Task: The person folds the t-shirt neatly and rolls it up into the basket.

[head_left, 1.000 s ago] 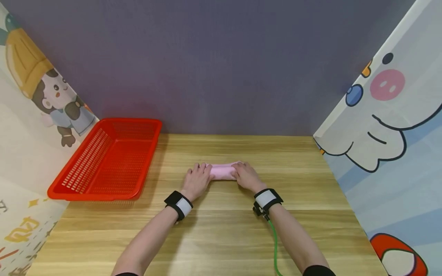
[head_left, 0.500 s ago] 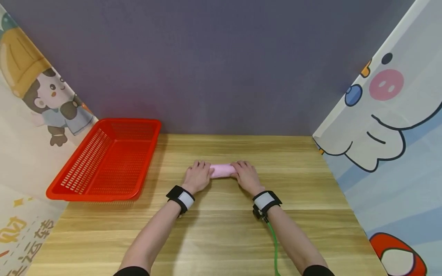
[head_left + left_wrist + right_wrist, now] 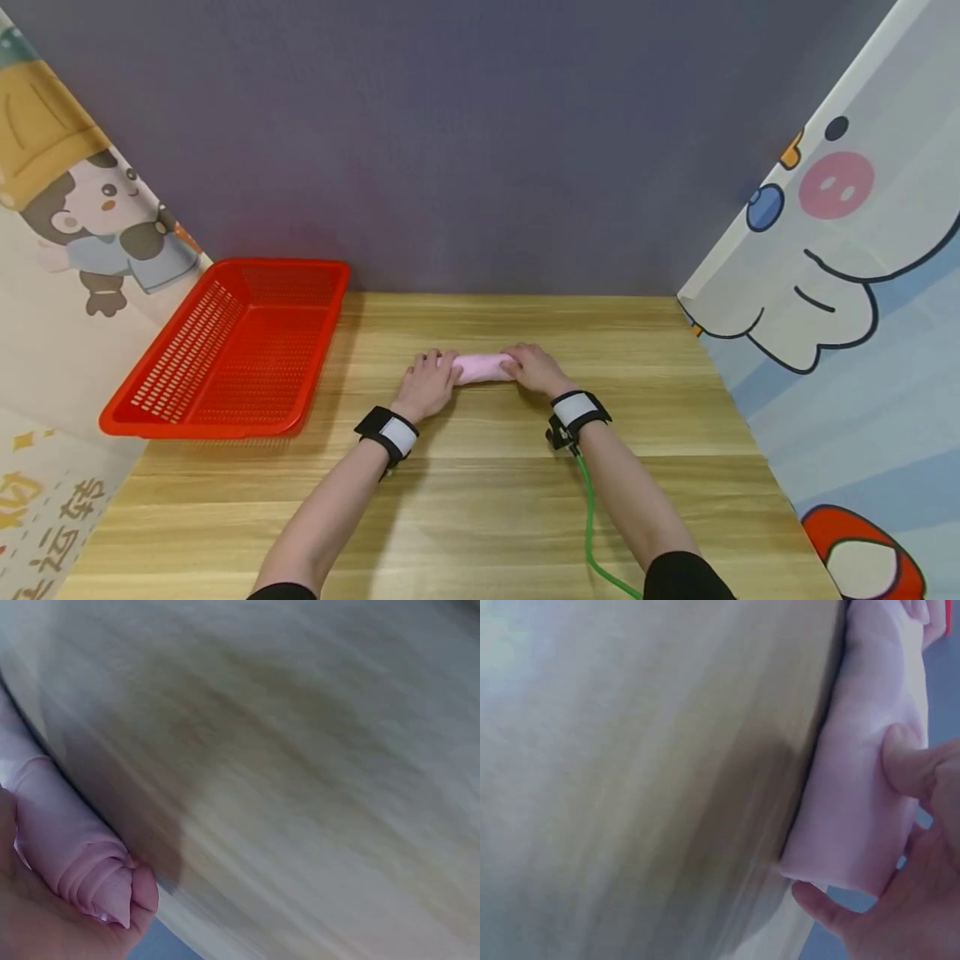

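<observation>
A pink cloth (image 3: 482, 368), rolled into a short cylinder, lies crosswise on the wooden table. My left hand (image 3: 426, 388) holds its left end, and the right hand (image 3: 538, 371) grips the other end. Spiral layers of the rolled fabric (image 3: 71, 825) show at the end beside my left palm (image 3: 45, 926) in the left wrist view. Seen from the right wrist, the thumb (image 3: 906, 761) presses on the roll (image 3: 855, 795), with other fingers around its end and partly hidden behind it. What kind of cloth it is cannot be told.
A red plastic basket (image 3: 270, 358) with perforated sides stands to the left on the table (image 3: 480, 500). A grey wall (image 3: 480, 150) rises at the back, with cartoon-printed panels on both sides. A green cable (image 3: 590, 525) runs from the right wrist strap.
The cloth has been rolled into a more compact cylinder, its loose edge no longer visible. My right hand has shifted slightly away from the body; the left stays nearly in place.
</observation>
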{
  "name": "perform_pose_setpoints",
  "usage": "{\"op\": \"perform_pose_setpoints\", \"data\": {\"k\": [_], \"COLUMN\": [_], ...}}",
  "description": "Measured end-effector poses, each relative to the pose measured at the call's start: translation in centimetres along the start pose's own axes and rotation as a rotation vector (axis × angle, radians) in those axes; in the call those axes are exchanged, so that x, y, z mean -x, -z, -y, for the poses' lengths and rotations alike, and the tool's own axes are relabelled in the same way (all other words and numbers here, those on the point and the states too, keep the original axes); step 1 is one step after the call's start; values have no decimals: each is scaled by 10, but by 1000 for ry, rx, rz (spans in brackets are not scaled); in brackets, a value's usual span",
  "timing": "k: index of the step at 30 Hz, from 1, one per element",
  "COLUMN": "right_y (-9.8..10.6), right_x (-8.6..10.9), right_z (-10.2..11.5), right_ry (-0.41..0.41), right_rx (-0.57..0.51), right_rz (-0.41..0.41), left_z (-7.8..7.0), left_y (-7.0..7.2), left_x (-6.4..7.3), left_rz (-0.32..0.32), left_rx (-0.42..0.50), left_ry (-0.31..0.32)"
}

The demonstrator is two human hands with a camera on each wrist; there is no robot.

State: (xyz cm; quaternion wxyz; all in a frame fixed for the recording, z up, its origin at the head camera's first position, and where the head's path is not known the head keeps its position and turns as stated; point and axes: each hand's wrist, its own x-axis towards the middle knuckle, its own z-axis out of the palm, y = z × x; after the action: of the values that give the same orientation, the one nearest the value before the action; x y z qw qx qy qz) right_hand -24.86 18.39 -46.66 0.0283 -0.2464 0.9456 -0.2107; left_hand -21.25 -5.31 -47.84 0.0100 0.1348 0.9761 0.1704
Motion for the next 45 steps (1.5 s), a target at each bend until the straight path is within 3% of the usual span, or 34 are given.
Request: {"op": "perform_pose_setpoints", "data": {"k": [5,12,17,22,25,31,34,38,40,42,45], "right_y": [3,6,4,1,-1,-2,-2,-6,-8,-10,-14], "right_x": [-4,-8,-11,-12,-7,14,18,15,12,9,1], "right_z": [-3,1,2,3,3,6,9,14,18,22,27], "right_ry": [7,-133,-166,-173,-243,-531,-579,-647,-687,-708,-708], "right_rx": [-46,-36,-29,-39,-99,-394,-640,-1121,-1305,-1413,-1534], "right_rz": [43,95,65,9,-53,-127,-104,-78,-90,-113,-139], "left_z": [-2,-2,-1,1,1,0,-2,-1,0,2,5], "left_y": [7,18,23,25,25,29,36,41,41,41,45], "left_x": [-7,-14,-17,-16,-13,-5,-1,3,5,7,10], "left_rz": [50,103,102,118,138,172,231,392,478,517,523], "left_rx": [22,73,145,202,226,283,410,685,801,847,850], "left_ry": [49,82,79,119,146,144,158,145,131,112,111]}}
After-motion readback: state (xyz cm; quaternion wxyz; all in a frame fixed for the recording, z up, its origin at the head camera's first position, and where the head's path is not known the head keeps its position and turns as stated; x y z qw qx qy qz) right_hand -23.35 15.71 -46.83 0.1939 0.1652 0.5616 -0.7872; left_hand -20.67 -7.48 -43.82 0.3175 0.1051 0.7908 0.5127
